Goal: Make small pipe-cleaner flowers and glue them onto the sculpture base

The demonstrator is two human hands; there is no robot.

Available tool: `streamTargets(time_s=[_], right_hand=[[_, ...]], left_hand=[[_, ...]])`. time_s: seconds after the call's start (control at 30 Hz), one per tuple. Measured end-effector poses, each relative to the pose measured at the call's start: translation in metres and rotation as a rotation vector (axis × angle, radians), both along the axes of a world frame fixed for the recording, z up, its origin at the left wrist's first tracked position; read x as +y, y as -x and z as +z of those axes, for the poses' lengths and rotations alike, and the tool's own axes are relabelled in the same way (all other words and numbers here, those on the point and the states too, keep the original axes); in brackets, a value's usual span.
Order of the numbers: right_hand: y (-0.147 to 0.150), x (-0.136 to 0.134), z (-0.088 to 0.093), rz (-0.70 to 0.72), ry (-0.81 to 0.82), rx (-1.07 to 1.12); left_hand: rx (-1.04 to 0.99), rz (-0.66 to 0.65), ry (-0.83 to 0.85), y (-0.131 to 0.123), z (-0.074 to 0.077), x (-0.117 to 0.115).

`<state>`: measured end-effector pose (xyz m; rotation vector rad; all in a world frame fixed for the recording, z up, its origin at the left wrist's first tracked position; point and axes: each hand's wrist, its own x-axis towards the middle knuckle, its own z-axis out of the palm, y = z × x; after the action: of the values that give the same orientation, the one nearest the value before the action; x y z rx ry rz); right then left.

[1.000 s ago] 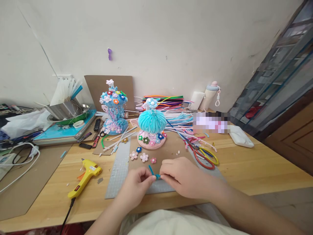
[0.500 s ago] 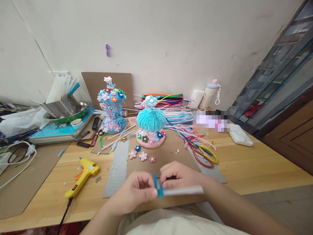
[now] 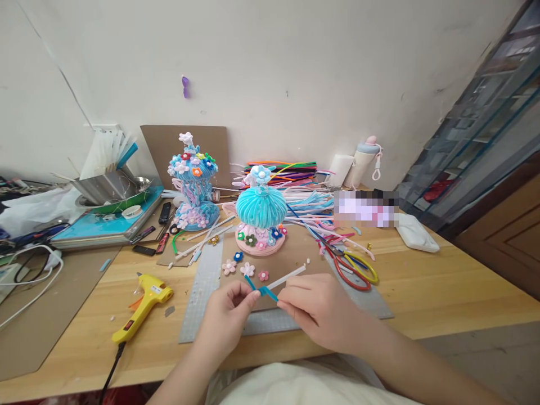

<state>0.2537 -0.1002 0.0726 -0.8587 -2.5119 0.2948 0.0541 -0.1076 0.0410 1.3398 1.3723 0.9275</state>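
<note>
A teal pipe cleaner (image 3: 271,294) is bent around one end of a slim white stick (image 3: 287,276). My left hand (image 3: 228,316) pinches the pipe cleaner near the bend, with one teal end standing up past the thumb. The other teal end is between the fingertips of my right hand (image 3: 323,308). From the bend, the stick points up and to the right over the cardboard. Beyond my hands lie several small fuzzy flowers (image 3: 247,270). Behind them stands a light-blue fuzzy dome (image 3: 261,207) on a pink flowered base (image 3: 270,247).
On the left lies a yellow glue gun (image 3: 145,306). Red- and yellow-handled scissors (image 3: 352,270) rest at the right on a grey cutting mat (image 3: 198,315). A taller blue flowered piece (image 3: 194,185) and bundled pipe cleaners (image 3: 282,172) stand farther back.
The white stick has swung from pointing right near my right wrist to pointing up and away. My right hand has shifted right and now pulls one teal end outward.
</note>
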Motion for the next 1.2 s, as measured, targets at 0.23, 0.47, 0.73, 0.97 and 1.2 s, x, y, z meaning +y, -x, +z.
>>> streamTargets(time_s=[0.23, 0.47, 0.73, 0.97, 1.2], right_hand=[[-0.002, 0.012, -0.018, 0.046, 0.175, 0.277], [0.006, 0.029, -0.018, 0.164, 0.204, 0.426], [0.016, 0.024, -0.024, 0.128, 0.165, 0.519], [0.023, 0.013, -0.02, 0.076, 0.331, 0.566], [0.03, 0.006, -0.031, -0.065, 0.341, 0.576]], left_hand=[[-0.626, -0.137, 0.367, 0.003, 0.009, -0.006], [-0.902, -0.371, 0.586, -0.005, 0.004, -0.009], [-1.02, -0.434, 0.617, -0.006, 0.01, -0.005], [-0.947, -0.281, 0.549, -0.013, 0.017, -0.005], [-0.864, -0.207, 0.557, -0.018, 0.013, -0.008]])
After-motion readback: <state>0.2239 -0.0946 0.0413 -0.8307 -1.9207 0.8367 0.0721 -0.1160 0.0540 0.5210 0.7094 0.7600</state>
